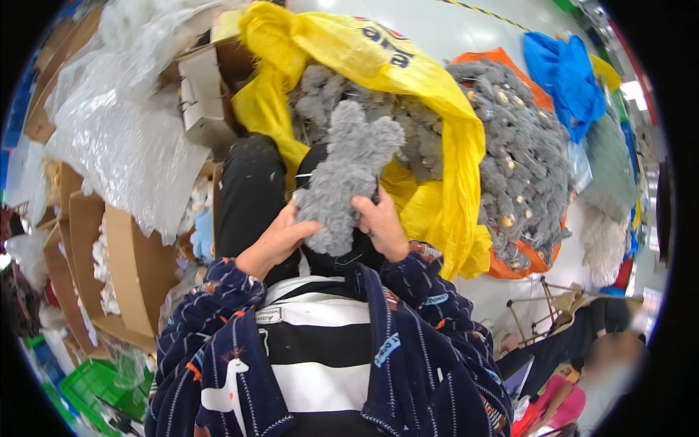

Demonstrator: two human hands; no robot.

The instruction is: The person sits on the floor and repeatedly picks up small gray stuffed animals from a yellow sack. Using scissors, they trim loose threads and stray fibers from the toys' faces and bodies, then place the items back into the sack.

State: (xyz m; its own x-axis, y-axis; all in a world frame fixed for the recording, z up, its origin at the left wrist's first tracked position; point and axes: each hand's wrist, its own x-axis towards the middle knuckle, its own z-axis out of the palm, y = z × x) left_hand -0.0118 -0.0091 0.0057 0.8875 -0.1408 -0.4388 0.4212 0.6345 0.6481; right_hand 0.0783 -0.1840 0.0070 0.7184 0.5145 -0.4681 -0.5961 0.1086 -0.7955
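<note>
Both my hands hold a grey fluffy plush toy skin [348, 175] up in front of my chest. My left hand [280, 237] grips its lower left side. My right hand [380, 224] grips its lower right side. Behind the toy lies a yellow plastic bag [429, 95], open and full of more grey plush pieces [320, 95]. My legs in black trousers [251, 197] show under the toy.
An orange bag [520, 266] heaped with grey plush pieces lies to the right. Cardboard boxes [135, 266] and clear plastic sheeting [124, 138] stand on the left. A green crate [91, 386] is at lower left. Blue and green fabric [564, 73] lies at far right. Another person sits at lower right.
</note>
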